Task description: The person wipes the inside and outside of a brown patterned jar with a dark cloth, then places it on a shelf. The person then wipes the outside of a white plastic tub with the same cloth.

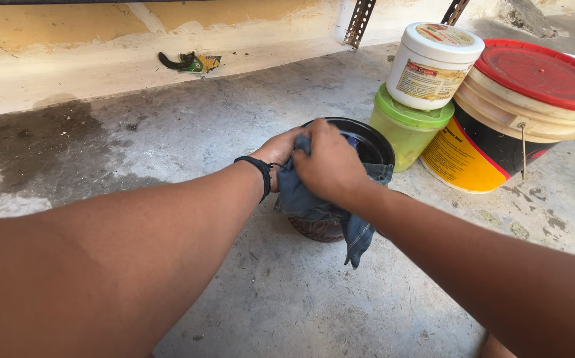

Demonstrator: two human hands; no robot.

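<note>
A round black container [373, 142] with a brown patterned base stands on the concrete floor in the middle of the view. My left hand [279, 151], with a black band on its wrist, grips the container's near left rim. My right hand [327, 162] presses a blue denim cloth [314, 205] against the rim. The cloth hangs down the container's front side to the floor. Most of the container's inside is hidden by my hands.
Right of the container stand a green lidded tub [407, 129] with a white jar [433, 63] on top, and a large bucket with a red lid [532, 113]. A cream wall base [102, 59] runs along the back. A dark wet patch [29, 139] marks the floor at left.
</note>
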